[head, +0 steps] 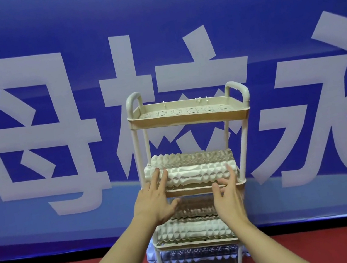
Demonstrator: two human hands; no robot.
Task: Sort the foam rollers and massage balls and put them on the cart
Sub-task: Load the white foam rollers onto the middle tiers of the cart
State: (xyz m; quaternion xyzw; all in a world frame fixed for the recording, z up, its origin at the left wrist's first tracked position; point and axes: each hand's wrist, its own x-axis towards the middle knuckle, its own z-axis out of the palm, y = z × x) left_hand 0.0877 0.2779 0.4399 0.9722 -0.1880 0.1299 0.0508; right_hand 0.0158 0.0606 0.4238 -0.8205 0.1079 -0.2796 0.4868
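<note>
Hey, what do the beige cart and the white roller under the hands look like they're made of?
The cart looks like moulded plastic with a matte beige finish: perforated tray floor, rounded tube posts, one-piece handles. The white roller looks like soft foam, matte and off-white, with a ridged, bumpy surface. The left hand and right hand rest open at its front.

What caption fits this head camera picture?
Both hands settle a white roller on the cart's second shelf.

Two forearms are showing bare to the frame's lower edge; the left hand (156, 199) and right hand (228, 198) are wearing no gloves, rings or watch.
</note>
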